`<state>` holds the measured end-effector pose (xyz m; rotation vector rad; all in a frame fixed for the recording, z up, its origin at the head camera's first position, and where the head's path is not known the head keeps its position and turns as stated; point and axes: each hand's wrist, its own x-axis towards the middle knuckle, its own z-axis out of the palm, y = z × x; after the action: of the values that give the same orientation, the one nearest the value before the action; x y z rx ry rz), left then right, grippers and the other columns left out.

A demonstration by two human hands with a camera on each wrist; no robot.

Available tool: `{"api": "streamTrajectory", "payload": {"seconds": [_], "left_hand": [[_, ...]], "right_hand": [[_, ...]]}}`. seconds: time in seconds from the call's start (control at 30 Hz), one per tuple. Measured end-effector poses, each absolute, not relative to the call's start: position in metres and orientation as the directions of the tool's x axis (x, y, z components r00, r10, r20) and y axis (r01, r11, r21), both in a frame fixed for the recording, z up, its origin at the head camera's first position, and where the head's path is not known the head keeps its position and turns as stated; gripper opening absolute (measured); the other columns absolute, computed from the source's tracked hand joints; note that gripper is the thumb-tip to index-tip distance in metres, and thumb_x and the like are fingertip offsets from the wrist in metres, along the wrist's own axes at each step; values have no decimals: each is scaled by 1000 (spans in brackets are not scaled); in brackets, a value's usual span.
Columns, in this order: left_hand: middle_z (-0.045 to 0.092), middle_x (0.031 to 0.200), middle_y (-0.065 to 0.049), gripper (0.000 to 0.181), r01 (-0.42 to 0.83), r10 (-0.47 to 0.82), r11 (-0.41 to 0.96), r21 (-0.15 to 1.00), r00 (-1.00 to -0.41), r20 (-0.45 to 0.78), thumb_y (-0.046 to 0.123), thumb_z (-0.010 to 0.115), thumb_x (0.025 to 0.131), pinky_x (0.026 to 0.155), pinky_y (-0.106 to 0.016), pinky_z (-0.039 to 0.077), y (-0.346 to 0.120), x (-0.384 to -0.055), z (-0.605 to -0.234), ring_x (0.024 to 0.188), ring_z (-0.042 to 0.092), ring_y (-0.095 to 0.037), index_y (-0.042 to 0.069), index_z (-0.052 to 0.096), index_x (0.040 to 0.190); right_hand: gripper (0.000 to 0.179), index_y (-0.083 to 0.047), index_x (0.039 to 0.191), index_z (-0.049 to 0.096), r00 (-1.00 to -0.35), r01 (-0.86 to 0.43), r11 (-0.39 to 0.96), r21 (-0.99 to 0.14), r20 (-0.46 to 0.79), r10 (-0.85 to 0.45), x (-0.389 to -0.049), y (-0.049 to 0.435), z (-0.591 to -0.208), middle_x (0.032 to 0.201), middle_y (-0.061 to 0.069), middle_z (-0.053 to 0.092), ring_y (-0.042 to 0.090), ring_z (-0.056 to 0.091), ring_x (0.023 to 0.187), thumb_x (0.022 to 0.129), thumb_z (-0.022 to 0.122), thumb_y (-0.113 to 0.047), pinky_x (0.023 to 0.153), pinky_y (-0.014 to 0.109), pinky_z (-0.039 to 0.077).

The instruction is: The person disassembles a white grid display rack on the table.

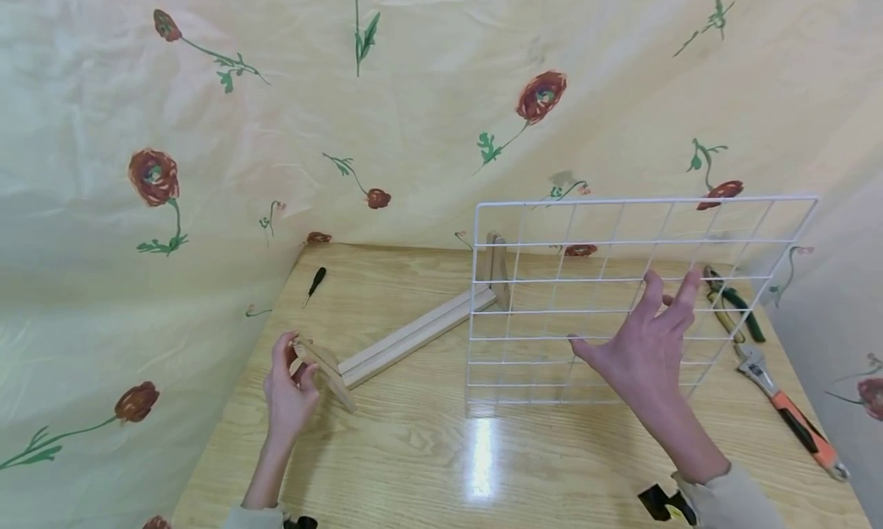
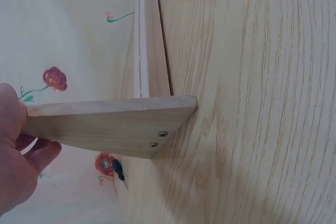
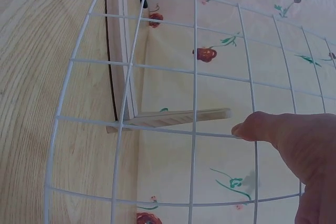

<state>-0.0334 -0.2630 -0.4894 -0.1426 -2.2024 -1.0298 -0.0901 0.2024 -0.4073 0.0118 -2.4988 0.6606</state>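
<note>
My left hand (image 1: 290,399) pinches the upper edge of a wooden end panel (image 1: 329,376) between thumb and fingers. Two screw heads (image 2: 163,134) show on that panel's outer face in the left wrist view. Pale wooden rails (image 1: 419,336) run from it along the table to a second end panel (image 1: 500,272). My right hand (image 1: 645,353) holds a white wire grid (image 1: 648,200), its fingers spread at the wires and its thumb (image 3: 260,126) against one of them. The grid stands tilted over the table, in front of the second end panel in the head view.
A small black screwdriver (image 1: 316,282) lies at the table's back left. On the right are pliers (image 1: 752,322) with dark handles and an adjustable wrench (image 1: 786,410) with an orange and black handle. Flower-printed cloth (image 1: 428,115) hangs around the wood-grain table (image 1: 400,468).
</note>
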Motion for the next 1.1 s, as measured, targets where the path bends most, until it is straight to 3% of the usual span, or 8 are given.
{"api": "streamTrajectory", "payload": {"seconds": [0.2, 0.57, 0.87, 1.1], "left_hand": [[62, 113, -33, 63, 380, -200, 652, 656, -749, 632, -21, 70, 79, 84, -7, 47, -262, -31, -490, 104, 62, -47, -8, 46, 135], [59, 109, -38, 60, 375, -208, 670, 641, -734, 647, -27, 67, 76, 85, -8, 46, -258, -29, -490, 100, 61, -55, -16, 44, 130], [59, 115, -34, 62, 315, -249, 652, 690, -771, 586, -30, 63, 78, 88, -12, 48, -251, -18, -487, 106, 59, -53, -11, 43, 133], [59, 114, -35, 66, 241, -300, 655, 716, -787, 539, -34, 59, 73, 83, -42, 56, -243, -14, -485, 106, 60, -54, -10, 43, 132]], "right_hand": [[132, 3, 146, 16, -854, -132, 879, -457, 502, 133, -88, 203, -410, 158, 27, -14, 57, 32, 107, 48, 100, -24, 61, 67, 46], [131, 6, 144, 17, -838, -156, 888, -433, 534, 113, -90, 202, -411, 157, 29, -12, 57, 33, 104, 47, 100, -23, 61, 67, 47], [131, 5, 144, 17, -854, -135, 885, -446, 505, 124, -91, 202, -412, 158, 30, -13, 57, 34, 102, 47, 100, -23, 55, 62, 46], [129, 5, 141, 19, -834, -177, 891, -417, 545, 90, -92, 204, -415, 155, 35, -8, 61, 35, 102, 44, 101, -22, 52, 58, 46]]}}
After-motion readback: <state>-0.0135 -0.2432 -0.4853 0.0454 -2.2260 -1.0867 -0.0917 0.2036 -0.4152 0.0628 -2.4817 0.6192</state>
